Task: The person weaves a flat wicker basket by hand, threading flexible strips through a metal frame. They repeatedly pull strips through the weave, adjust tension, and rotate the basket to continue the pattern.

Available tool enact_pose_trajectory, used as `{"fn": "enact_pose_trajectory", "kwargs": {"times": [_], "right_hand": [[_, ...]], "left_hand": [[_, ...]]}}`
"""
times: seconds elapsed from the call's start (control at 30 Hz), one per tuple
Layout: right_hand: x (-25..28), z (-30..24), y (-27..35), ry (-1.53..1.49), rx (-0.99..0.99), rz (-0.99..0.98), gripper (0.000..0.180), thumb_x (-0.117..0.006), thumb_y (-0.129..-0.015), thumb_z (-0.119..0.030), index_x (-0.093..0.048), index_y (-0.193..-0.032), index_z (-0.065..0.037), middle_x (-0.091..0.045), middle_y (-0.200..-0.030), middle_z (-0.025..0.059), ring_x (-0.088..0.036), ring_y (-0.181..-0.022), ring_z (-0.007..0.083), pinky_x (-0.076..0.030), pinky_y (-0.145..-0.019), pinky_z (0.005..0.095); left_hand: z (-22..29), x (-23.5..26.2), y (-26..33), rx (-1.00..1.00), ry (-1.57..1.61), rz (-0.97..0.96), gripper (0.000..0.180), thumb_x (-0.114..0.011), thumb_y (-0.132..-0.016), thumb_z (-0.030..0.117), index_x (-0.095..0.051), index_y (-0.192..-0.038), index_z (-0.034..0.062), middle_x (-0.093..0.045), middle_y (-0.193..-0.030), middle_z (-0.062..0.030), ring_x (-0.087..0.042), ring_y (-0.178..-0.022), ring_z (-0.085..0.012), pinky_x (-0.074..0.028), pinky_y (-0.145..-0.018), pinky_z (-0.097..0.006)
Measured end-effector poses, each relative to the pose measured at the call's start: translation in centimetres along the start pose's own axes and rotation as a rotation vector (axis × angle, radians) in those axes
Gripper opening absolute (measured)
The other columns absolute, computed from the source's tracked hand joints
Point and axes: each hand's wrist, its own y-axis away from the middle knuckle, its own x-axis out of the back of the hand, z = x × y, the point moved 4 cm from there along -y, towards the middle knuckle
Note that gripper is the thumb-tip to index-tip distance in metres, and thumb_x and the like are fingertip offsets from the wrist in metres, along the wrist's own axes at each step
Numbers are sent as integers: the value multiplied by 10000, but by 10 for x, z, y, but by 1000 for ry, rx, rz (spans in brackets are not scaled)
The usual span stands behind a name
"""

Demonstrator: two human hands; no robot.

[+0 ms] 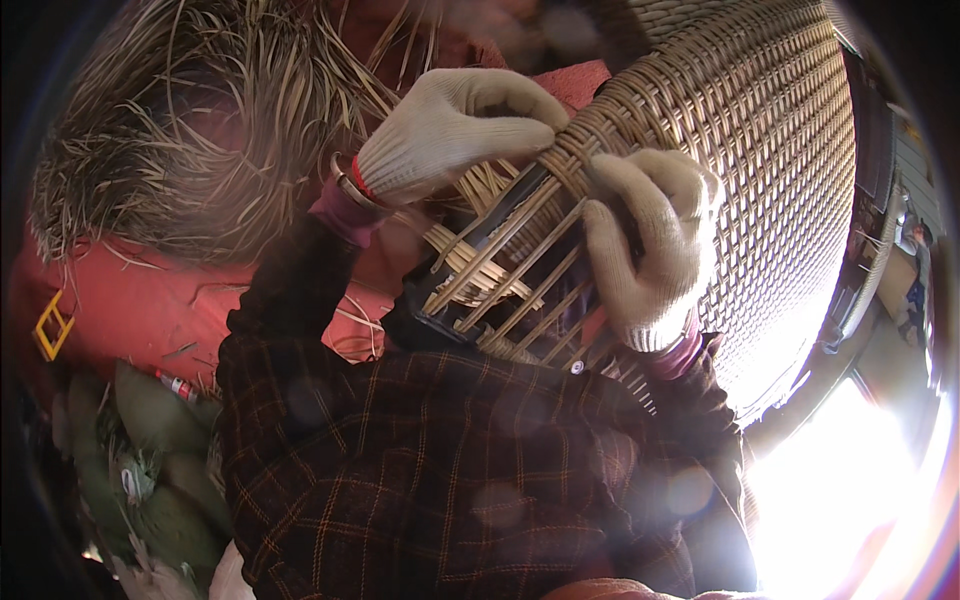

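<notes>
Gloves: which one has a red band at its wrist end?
The left-hand glove. Its red band shows at the wrist end, beside a metallic bangle; the right-hand glove shows no red band there.

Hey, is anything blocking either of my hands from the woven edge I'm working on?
Nothing visible. The left hand and right hand, both gloved in off-white knit, have fingertips right at the strand-wrapped edge of the tan woven wicker piece. The pale flat strips lie below the left hand in the picture, not across its fingertips.
</notes>
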Motion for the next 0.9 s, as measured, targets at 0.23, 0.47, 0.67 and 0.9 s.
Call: {"fn": "enact_pose_trajectory", "kwargs": {"times": [0.23, 0.47, 0.67, 0.9], "right_hand": [[0, 6, 1, -51, 81, 27, 347, -830, -821, -42, -779, -1164, -60, -689, -1071, 87, -629, -1038, 293, -515, -916, 453], [-1, 9, -10, -83, 54, 69, 302, -813, -831, -46, -763, -1128, -55, -700, -1108, 106, -648, -1076, 306, -528, -941, 449], [15, 11, -44, 41, 91, -113, 353, -796, -819, -56, -734, -1164, -14, -717, -1243, 155, -650, -1223, 350, -526, -1056, 469], [13, 13, -48, 106, 132, -123, 377, -798, -797, -45, -731, -1165, -1, -735, -1220, 162, -662, -1216, 363, -537, -1053, 473]], "left_hand": [[2, 3, -5, -38, -110, -9, 205, -752, -982, 99, -798, -1142, -22, -792, -1063, -65, -718, -959, -112, -587, -876, -274], [16, 13, -20, -239, -487, -136, 201, -790, -974, 141, -800, -1104, -13, -790, -989, -115, -747, -888, -175, -593, -818, -309], [30, 15, -21, -647, -958, -180, 239, -808, -944, 223, -808, -1101, 42, -754, -921, -125, -732, -862, -300, -585, -786, -392], [36, 13, -27, -659, -1011, -220, 229, -801, -940, 203, -807, -1104, 43, -748, -914, -126, -725, -874, -318, -581, -796, -408]]}}
